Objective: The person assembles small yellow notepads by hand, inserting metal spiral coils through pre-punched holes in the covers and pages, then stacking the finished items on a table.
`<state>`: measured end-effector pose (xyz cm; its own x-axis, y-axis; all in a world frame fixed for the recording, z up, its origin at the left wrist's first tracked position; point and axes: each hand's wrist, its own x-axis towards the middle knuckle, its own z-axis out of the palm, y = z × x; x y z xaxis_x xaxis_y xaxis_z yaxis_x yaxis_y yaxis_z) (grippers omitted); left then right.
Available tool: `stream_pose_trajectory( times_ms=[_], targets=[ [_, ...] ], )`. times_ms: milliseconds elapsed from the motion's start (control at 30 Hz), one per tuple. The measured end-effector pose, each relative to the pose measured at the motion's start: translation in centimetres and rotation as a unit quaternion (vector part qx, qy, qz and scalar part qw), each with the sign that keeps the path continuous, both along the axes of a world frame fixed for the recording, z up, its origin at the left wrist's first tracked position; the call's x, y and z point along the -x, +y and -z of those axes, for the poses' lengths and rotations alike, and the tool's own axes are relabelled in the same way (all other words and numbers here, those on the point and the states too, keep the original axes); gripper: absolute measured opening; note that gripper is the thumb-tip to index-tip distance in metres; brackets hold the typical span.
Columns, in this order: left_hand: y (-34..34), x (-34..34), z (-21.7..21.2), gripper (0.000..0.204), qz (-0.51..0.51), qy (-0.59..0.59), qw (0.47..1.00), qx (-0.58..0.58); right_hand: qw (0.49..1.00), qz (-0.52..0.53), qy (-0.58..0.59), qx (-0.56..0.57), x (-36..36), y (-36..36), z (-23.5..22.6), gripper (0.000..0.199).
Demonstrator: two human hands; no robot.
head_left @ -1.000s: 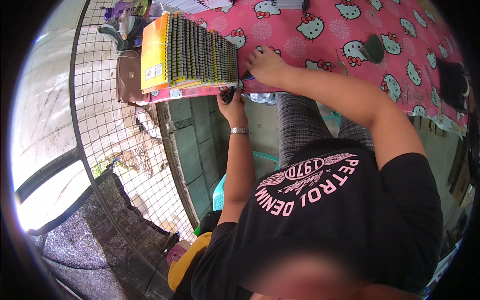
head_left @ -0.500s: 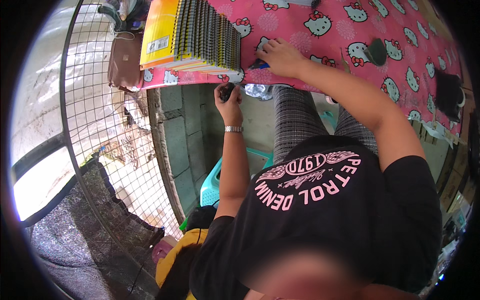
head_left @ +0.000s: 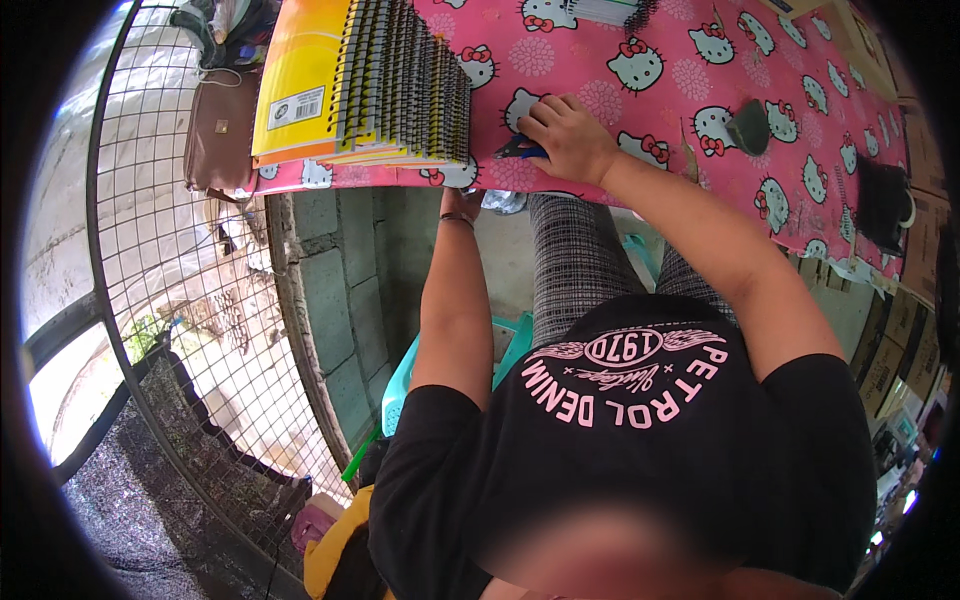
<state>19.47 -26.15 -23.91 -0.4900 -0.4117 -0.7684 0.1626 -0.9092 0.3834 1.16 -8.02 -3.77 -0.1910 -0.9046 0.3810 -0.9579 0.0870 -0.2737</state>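
Note:
My right hand (head_left: 568,138) rests on the pink cat-print tablecloth (head_left: 535,58), fingers curled down over a small blue-and-black tool (head_left: 522,148) whose exact kind I cannot make out. My left hand (head_left: 462,202) reaches in beneath the table's front edge. Only its wrist side shows, and the fingers and anything in them are hidden. Just above it, on the table, stands a thick stack of spiral-bound notebooks (head_left: 400,95) with yellow covers and dark wire coils.
A brown pouch (head_left: 222,130) lies left of the notebooks by a wire mesh screen (head_left: 150,200). A dark green piece (head_left: 748,128) and a black item with a roll of tape (head_left: 885,208) are on the table's right. A teal plastic stool (head_left: 400,380) stands below, near a block wall (head_left: 330,270).
My left hand, which held a small dark object in sight before the table edge, has moved up and under it. My right hand stays on the blue-and-black tool. The view has shifted slightly.

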Motion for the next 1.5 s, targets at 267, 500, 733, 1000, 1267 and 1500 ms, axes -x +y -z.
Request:
stream_pose_trajectory(
  times_ms=[267, 500, 733, 1000, 1267, 1500],
  targets=[
    [-3.3, -6.7, -8.6, 0.032, -0.115, -0.292, 0.934, 0.173, 0.999, -0.013, -0.034, 0.027, -0.6, -0.7, -0.4, 0.044],
    [-2.0, -2.6, -42.4, 0.022, -0.224, -0.118, 0.651, 0.716, 0.937, -0.018, -0.298, 0.179, -2.4, -2.4, -7.4, 0.051],
    [-2.9, 5.2, -47.5, 0.026, 0.343, -0.101, 0.463, 0.811, 0.924, -0.145, -0.246, 0.253, -2.9, -3.8, -16.2, 0.049],
    [-3.3, 6.0, -46.5, 0.028, 0.422, -0.076, 0.529, 0.733, 0.93, -0.133, -0.264, 0.218, -2.7, -3.3, -15.9, 0.039],
    [-2.7, 5.6, -46.5, 0.031, 0.414, -0.083, 0.48, 0.769, 0.728, -0.157, -0.667, -0.019, -3.1, -2.0, -17.4, 0.033],
    [-3.1, 5.8, -46.2, 0.045, 0.425, -0.085, 0.467, 0.77, 0.916, -0.133, -0.325, 0.194, -2.3, -2.7, -16.6, 0.04]
  ],
)
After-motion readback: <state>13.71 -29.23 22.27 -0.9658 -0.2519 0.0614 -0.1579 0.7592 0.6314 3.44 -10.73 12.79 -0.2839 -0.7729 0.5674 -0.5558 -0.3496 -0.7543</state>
